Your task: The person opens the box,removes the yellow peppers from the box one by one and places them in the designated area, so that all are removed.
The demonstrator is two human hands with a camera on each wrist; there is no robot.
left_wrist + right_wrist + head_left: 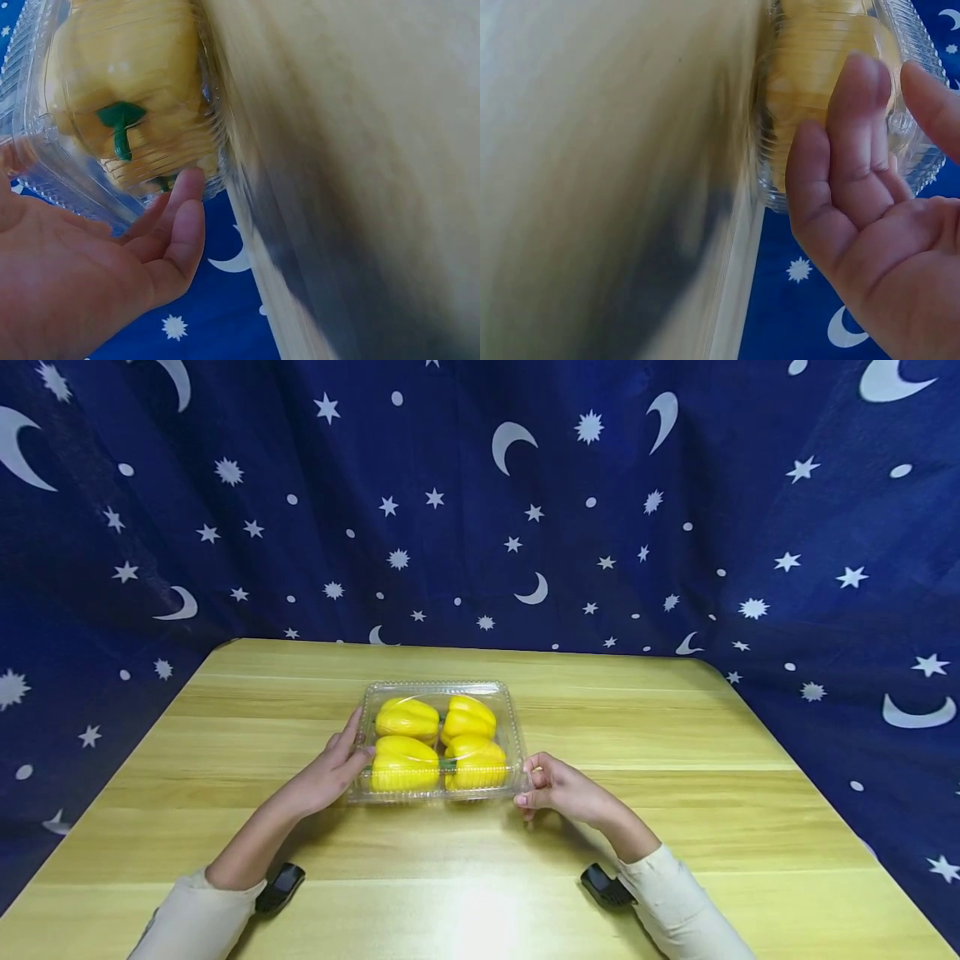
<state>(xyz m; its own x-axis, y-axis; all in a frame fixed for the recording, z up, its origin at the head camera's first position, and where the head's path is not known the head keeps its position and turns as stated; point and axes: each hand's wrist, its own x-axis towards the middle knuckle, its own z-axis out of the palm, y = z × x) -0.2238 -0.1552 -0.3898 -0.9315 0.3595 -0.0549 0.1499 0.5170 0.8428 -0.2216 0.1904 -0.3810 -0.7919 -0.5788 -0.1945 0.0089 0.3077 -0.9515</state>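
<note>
A clear plastic clamshell container [517, 739], its lid down, sits on the wooden table with several yellow bell peppers [405, 764] inside. Green stems show through the plastic, one pepper stem [122, 129] plainly in the left wrist view. My left hand [326, 777] holds the container's left side, thumb over the rim and fingers along the wall. At the front right corner, my right hand [566, 789] grips the rim between thumb and curved fingers. In the right wrist view, the fingers [855, 112] overlap the ribbed side wall and the thumb lies across the rim from them.
The light wood-grain table [675, 735] extends around the container on all sides. Behind it hangs a dark blue cloth [465, 510] with white moons and stars. Black wrist devices, such as the left wrist camera [281, 887], sit by both beige sleeves.
</note>
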